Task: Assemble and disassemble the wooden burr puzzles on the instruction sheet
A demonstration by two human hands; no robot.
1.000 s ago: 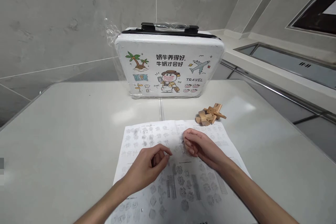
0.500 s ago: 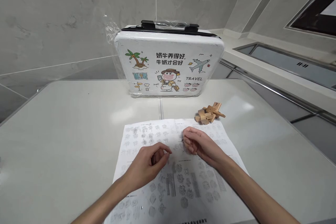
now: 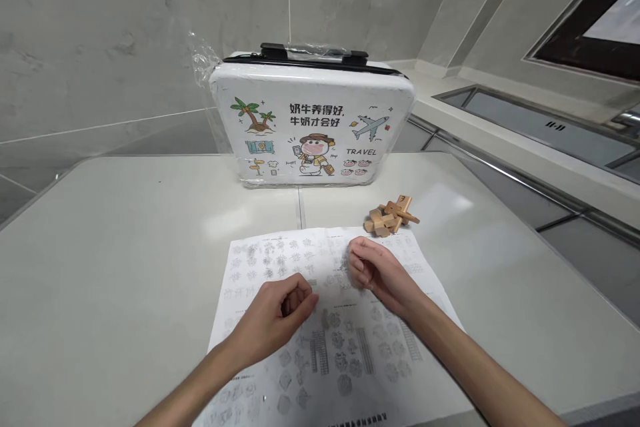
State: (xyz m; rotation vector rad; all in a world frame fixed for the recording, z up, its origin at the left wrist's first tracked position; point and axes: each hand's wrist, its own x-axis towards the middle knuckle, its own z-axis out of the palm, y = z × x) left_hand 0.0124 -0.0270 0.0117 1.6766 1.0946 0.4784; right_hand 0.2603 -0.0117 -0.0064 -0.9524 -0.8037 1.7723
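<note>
Facing a grey wall across a pale table, with a white case standing upright towards the back, wrapped in clear film. Looking down on a printed sheet, lying beneath both hands and showing rows of faint drawings, mostly too small to make out.

Holding the left hand over the middle of the sheet, bending its fingers inward and together, bringing thumb and index tips close; unable to tell whether touching or just apart. Holding the right hand farther out, bunching its fingers into a loose curl under the thumb. Pinching nothing visible in either, though hiding too much of both palms for certainty.

Seeing the blocks heaped near the right hand, by the sheet's far right corner, crossing at odd angles; unable to tell whether touching the sheet.

Probably risking a slump of the heap, given such loose stacking: a nudge from the right knuckles being one likely cause, a tug on the sheet another, if reaching under the lowest piece. Risking creases too, by pressing down while sliding. Perhaps inviting a misreading as well, by covering drawings already faint.
</note>
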